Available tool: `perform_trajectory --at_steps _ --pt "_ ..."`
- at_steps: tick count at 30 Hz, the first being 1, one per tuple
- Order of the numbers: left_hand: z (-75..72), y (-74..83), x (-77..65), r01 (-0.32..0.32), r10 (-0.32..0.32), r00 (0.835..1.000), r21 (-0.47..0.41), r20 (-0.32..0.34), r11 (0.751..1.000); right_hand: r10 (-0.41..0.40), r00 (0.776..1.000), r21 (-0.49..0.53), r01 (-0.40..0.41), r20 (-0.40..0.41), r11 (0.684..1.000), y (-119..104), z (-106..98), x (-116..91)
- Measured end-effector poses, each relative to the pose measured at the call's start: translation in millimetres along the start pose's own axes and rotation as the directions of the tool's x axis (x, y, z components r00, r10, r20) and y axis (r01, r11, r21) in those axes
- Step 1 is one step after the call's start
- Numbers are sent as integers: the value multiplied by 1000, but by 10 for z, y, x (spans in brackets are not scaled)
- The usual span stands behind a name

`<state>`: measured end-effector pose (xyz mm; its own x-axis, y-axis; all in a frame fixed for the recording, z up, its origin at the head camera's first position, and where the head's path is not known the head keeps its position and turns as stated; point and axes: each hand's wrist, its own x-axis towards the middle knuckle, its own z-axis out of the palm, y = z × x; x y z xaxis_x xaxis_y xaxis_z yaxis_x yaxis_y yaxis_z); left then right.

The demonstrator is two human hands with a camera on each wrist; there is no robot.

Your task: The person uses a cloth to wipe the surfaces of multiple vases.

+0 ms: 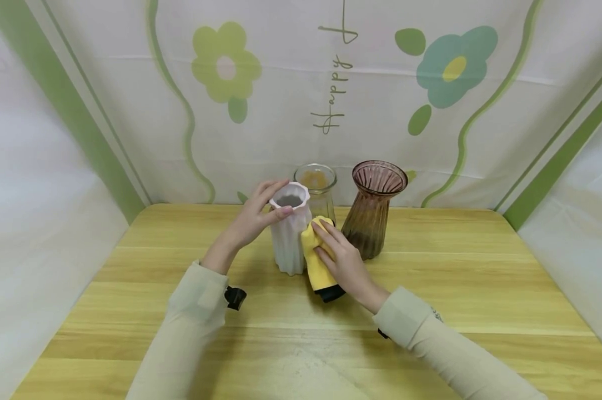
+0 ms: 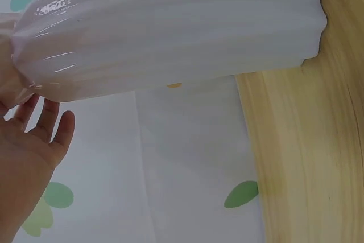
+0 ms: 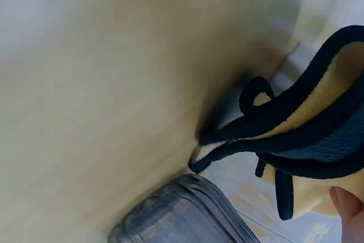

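Note:
A white fluted vase (image 1: 287, 241) stands upright on the wooden table. My left hand (image 1: 248, 219) holds it at the scalloped rim, thumb on the near side and fingers round the far side. In the left wrist view, the hand (image 2: 28, 152) shows at the neck of the glossy vase (image 2: 170, 38). My right hand (image 1: 345, 260) grips a bunched yellow cloth (image 1: 317, 269) with dark edging, pressed against the vase's right side. The right wrist view shows the folds of the cloth (image 3: 307, 192) and its dark trim, with one fingertip (image 3: 348, 203) on it.
Just behind the white vase is a clear glass vase (image 1: 326, 201), partly hidden. To the right stands a ribbed pink-brown glass vase (image 1: 368, 222) with a flared mouth, close to my right hand. A printed curtain (image 1: 281, 144) hangs along the back edge of the wooden table (image 1: 456, 266).

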<state>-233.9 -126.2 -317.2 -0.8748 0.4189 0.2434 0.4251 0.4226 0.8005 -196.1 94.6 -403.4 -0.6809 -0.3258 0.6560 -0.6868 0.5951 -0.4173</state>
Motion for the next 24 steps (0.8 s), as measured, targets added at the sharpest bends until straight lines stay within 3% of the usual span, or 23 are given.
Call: perform_trajectory --at_steps 11,16,24 --pt "-20 -12 6 -29 29 1000 -26 9 999 -19 997 33 21 -73 999 -88 -70 158" --pt "-9 -18 9 -15 15 1000 -91 2 996 -4 999 39 6 -37 999 -71 -39 95" --pt "-3 -34 19 45 -45 999 -82 5 996 19 997 -22 -18 75 1000 24 45 -105"
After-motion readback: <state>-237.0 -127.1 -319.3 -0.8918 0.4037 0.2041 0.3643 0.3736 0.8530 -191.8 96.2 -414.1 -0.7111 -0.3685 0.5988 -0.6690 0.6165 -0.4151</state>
